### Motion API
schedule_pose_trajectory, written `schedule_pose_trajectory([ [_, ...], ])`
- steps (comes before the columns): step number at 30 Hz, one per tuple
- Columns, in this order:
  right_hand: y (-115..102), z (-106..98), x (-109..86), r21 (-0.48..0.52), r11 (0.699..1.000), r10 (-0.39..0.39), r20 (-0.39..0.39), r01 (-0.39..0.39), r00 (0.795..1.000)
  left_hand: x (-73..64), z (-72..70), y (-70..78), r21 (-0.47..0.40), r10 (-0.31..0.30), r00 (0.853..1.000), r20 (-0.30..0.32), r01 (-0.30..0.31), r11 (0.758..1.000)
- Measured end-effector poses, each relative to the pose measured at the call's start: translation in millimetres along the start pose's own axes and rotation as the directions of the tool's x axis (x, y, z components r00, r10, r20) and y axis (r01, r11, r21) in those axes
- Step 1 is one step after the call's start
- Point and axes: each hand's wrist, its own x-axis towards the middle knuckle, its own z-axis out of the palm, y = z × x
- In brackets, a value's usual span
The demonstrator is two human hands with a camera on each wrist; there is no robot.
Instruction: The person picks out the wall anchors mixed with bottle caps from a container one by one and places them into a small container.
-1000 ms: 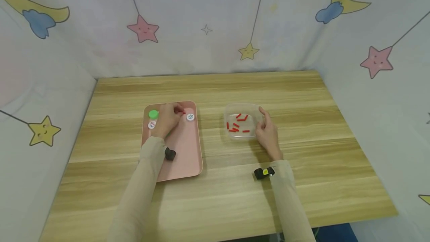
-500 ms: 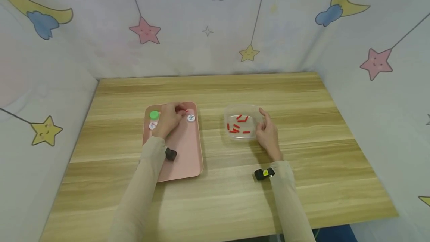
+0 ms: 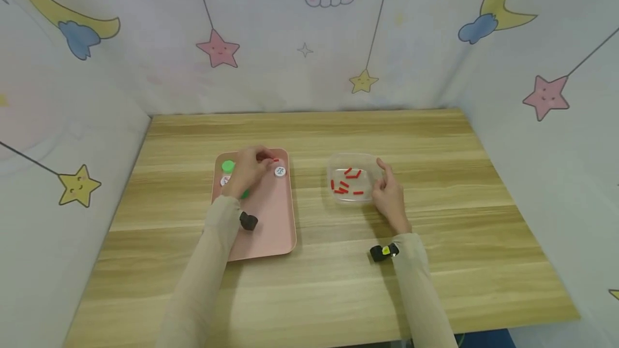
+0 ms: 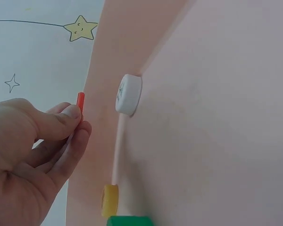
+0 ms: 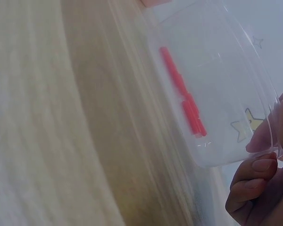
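Thumb and fingers of my left hand (image 3: 247,172) pinch a short red stick (image 4: 80,100), which stands upright in the left wrist view. This hand is over the far end of a pink tray (image 3: 268,222), just beside a round white cap (image 3: 280,172) with a dark printed mark. On the right, a clear plastic box (image 5: 217,70) holds several loose red sticks (image 5: 191,113). My right hand (image 3: 390,202) grips the box's right wall between thumb and curled fingers, with the index finger reaching along the rim.
Bottle-cap-like discs lie in the tray's left part: a light green one (image 3: 228,166), a white one (image 3: 224,180) and a darker green one (image 3: 245,194), partly hidden by my hand. A yellow cap (image 4: 110,200) shows in the left wrist view. A wood-grain table (image 3: 329,294) carries everything.
My left hand has shifted slightly right and toward the tray's far edge, bringing the red stick nearer the white cap. My right hand stays on the box. The head view has moved a little.
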Motion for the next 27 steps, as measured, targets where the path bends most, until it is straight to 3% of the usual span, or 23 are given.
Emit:
schedule_pose_trajectory([
  [8, 0, 0, 1.3, -0.008, 1.0, -0.012, -0.005, 0.012, 1.0, -0.3, 0.8, 17.6, -0.098, 0.042, 0.999, 0.005, -0.041, 0.994],
  [13, 1, 1, 0.3, -0.008, 1.0, -0.021, -0.014, 0.021, 1.0, 4.9, 15.2, 27.9, -0.091, 0.09, 0.995, 0.037, -0.086, 0.992],
  [19, 2, 3, 0.7, -0.016, 1.0, -0.024, -0.006, 0.024, 1.0, 7.4, 31.4, 37.7, -0.081, 0.104, 0.991, 0.082, -0.098, 0.992],
  [27, 0, 1, 0.1, -0.007, 1.0, -0.012, -0.011, 0.011, 1.0, 16.7, 48.7, 58.3, -0.07, 0.17, 0.978, 0.125, -0.162, 0.984],
])
